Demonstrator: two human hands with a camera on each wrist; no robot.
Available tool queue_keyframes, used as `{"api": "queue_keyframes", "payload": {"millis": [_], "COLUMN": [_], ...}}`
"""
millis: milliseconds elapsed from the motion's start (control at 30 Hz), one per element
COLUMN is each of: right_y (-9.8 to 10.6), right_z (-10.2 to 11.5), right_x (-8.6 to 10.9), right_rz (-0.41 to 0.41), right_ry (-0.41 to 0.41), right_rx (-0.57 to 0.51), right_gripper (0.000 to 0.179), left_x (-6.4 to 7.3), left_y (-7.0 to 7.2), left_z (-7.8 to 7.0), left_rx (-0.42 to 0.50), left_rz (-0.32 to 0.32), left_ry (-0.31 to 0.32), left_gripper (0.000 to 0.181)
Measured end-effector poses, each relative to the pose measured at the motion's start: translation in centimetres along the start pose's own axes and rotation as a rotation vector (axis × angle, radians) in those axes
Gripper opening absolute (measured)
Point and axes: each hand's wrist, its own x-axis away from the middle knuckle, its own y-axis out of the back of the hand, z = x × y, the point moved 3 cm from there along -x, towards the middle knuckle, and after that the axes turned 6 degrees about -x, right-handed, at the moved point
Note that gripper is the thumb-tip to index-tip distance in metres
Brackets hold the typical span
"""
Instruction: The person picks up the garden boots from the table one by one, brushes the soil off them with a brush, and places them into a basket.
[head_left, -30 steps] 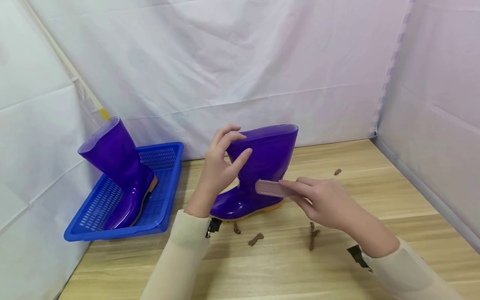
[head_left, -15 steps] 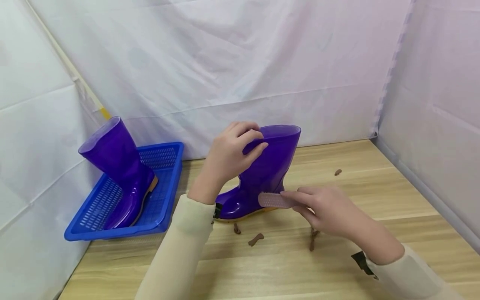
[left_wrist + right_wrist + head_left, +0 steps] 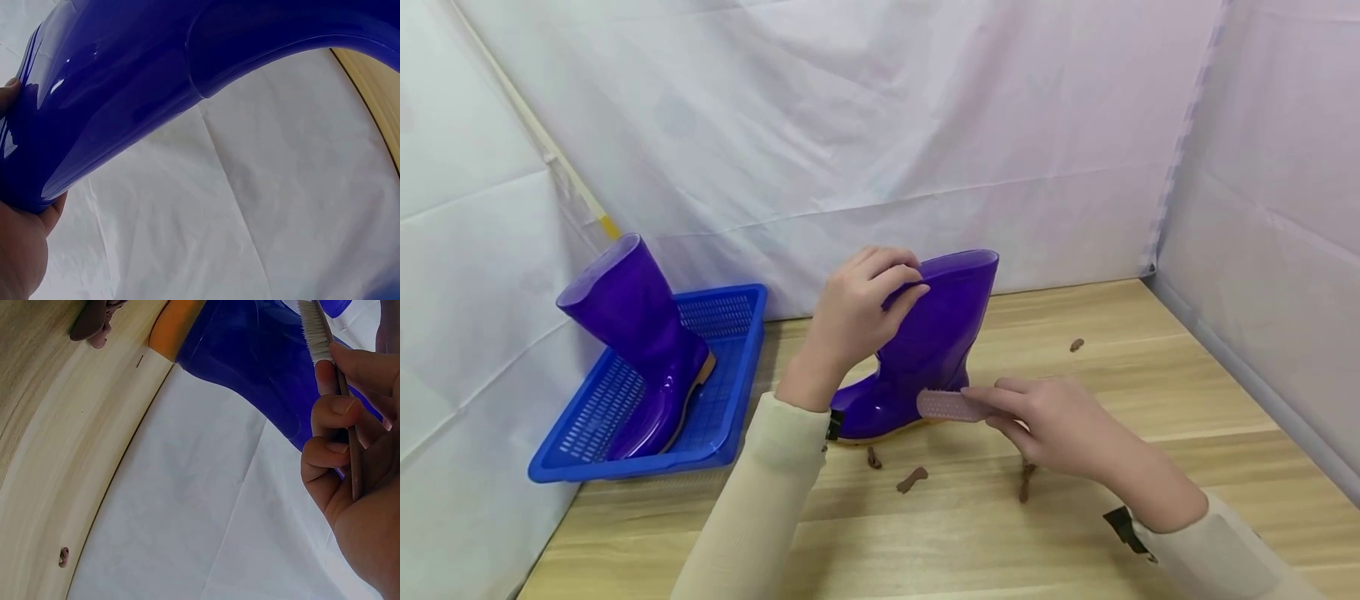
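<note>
A glossy purple rain boot [image 3: 932,333] with a tan sole stands on the wooden table, toe pointing left. My left hand [image 3: 861,308] grips the top edge of its shaft; the left wrist view shows fingers on both sides of the boot [image 3: 125,87]. In my right hand [image 3: 1052,421] is a pinkish-brown brush [image 3: 951,406], held by its handle. Its head overlaps the lower part of the boot near the heel in the head view. White bristles on the brush [image 3: 315,334] face the boot in the right wrist view.
A second purple boot [image 3: 640,333] leans in a blue plastic basket [image 3: 741,400] at the left. Several brown lumps lie on the table [image 3: 940,542], including a flat piece [image 3: 912,479] in front of the boot. White cloth [image 3: 865,125] hangs behind.
My left hand has moved right and taken hold of the boot's top edge. My right hand has lowered the brush from the boot's ankle toward its foot and heel.
</note>
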Motion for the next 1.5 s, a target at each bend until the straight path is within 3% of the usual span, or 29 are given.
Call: {"api": "queue_keyframes", "payload": {"millis": [500, 767, 1000, 1300, 1500], "right_y": [-0.4, -0.5, -0.8, -1.3, -1.4], "right_z": [0.1, -0.3, -1.0, -1.3, -1.2], "right_x": [0.4, 0.8, 2.3, 3.4, 3.5], "right_rz": [0.014, 0.039, 0.121, 0.157, 0.162], "right_ry": [-0.017, -0.033, -0.088, -0.140, -0.144], "right_rx": [-0.032, -0.047, -0.033, -0.047, -0.037], "right_gripper": [0.044, 0.045, 0.043, 0.040, 0.040], "left_x": [0.0, 0.1, 0.2, 0.8, 1.7], "left_y": [0.3, 0.8, 1.8, 3.4, 3.2], "left_z": [0.3, 1.1, 1.4, 3.0, 3.7], "left_rx": [0.012, 0.016, 0.014, -0.014, -0.059], "left_rz": [-0.047, -0.041, -0.041, -0.047, -0.010], "left_ry": [0.034, 0.087, 0.128, 0.224, 0.243], "left_gripper": [0.011, 0.013, 0.013, 0.017, 0.016]}}
